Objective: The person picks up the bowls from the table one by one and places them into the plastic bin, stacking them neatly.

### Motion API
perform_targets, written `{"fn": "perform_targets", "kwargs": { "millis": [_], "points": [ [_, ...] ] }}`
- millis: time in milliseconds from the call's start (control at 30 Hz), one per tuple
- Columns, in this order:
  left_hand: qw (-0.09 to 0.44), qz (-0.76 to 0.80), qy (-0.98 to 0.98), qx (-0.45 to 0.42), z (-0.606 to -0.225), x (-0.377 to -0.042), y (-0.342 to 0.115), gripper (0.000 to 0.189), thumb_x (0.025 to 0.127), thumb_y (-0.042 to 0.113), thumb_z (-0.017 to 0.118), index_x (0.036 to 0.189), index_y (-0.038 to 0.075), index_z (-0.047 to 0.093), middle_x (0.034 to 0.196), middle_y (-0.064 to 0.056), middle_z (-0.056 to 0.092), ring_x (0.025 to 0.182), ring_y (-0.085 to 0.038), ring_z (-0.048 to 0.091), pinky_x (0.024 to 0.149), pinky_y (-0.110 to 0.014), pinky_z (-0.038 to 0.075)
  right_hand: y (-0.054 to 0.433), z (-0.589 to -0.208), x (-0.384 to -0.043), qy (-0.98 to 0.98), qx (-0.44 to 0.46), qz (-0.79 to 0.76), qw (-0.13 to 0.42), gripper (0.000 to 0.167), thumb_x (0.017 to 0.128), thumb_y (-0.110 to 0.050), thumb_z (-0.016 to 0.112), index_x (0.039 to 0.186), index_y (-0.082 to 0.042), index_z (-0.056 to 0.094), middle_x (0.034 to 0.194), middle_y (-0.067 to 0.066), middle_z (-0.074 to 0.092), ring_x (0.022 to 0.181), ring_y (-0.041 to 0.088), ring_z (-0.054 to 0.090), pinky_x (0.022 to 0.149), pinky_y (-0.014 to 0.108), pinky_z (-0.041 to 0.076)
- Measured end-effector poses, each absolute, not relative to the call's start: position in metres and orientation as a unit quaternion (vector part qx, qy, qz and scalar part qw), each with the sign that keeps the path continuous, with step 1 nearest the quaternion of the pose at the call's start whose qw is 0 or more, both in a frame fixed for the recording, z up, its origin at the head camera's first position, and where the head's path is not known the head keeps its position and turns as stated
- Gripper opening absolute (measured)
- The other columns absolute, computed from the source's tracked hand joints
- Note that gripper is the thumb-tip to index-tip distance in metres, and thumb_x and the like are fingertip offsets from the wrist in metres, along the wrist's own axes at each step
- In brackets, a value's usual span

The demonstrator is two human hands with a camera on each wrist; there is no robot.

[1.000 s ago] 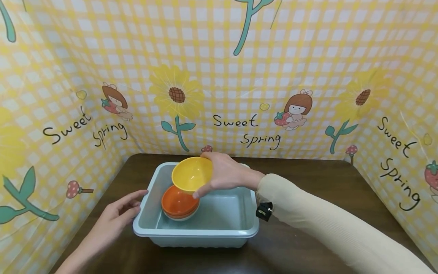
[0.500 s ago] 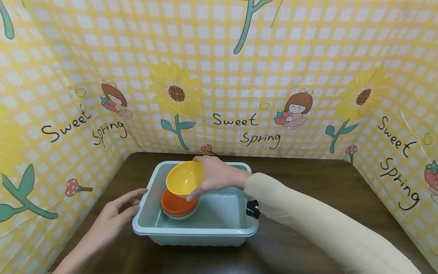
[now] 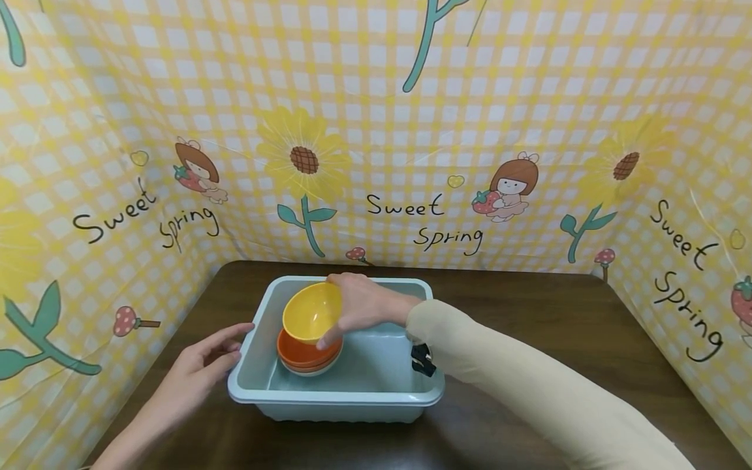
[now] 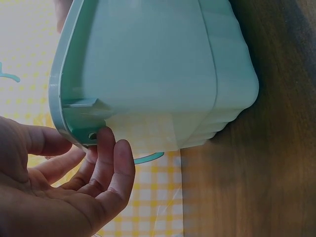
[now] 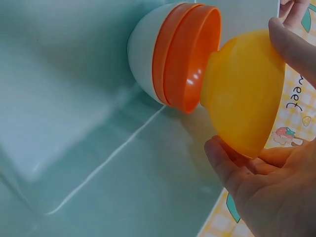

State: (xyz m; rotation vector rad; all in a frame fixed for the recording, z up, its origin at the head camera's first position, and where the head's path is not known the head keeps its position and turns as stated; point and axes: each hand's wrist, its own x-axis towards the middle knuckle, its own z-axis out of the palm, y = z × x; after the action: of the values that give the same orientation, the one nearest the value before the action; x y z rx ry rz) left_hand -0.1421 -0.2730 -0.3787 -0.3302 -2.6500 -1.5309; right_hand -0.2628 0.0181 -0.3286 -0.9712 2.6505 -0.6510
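My right hand (image 3: 365, 303) grips a yellow bowl (image 3: 310, 314) by its rim, thumb on the near side and fingers on the far side. The bowl is tilted, its base at the mouth of a stack in the right wrist view. That stack has two orange bowls (image 5: 190, 59) nested in a white bowl (image 5: 145, 52), inside a pale blue-green plastic basin (image 3: 335, 396) at its left end. With curled fingers at the rim and under it, my left hand (image 4: 74, 182) holds the basin's left edge. The yellow bowl hides part of the orange opening in the head view.
The basin stands on a dark brown wooden table (image 3: 529, 333). A yellow checked cloth (image 3: 399, 143) with sunflowers and lettering walls in the back and both sides. Inside the basin, bare floor (image 3: 382, 362) shows right of the stack.
My right hand has carried the yellow bowl left and down, closer over the orange bowls. The left hand and the basin stay about where they were.
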Motion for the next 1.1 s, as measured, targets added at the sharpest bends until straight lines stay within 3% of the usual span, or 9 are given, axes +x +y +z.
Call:
{"fn": "perform_targets", "kwargs": {
  "millis": [733, 1100],
  "points": [
    [0.047, -0.476, -0.871, -0.115, -0.379, -0.143, -0.273, 0.040, 0.106, 0.003, 0.058, 0.146, 0.000, 0.058, 0.102, -0.010, 0.066, 0.087, -0.011, 0.060, 0.069, -0.028, 0.052, 0.007, -0.352, -0.267, 0.893, -0.349, -0.248, 0.138, 0.108, 0.071, -0.049, 0.095, 0.154, -0.002, 0.045, 0.143, 0.009, 0.057, 0.120, 0.019, 0.054, 0.107, 0.035, 0.045],
    [0.038, -0.480, -0.869, -0.115, -0.378, -0.142, -0.273, 0.041, 0.107, 0.004, 0.056, 0.148, 0.000, 0.057, 0.103, -0.010, 0.066, 0.086, -0.011, 0.060, 0.068, -0.029, 0.052, 0.001, -0.368, -0.272, 0.895, -0.333, -0.250, 0.162, 0.113, 0.072, -0.057, 0.091, 0.158, -0.006, 0.041, 0.147, 0.007, 0.054, 0.122, 0.018, 0.052, 0.109, 0.036, 0.044]
  ]
}}
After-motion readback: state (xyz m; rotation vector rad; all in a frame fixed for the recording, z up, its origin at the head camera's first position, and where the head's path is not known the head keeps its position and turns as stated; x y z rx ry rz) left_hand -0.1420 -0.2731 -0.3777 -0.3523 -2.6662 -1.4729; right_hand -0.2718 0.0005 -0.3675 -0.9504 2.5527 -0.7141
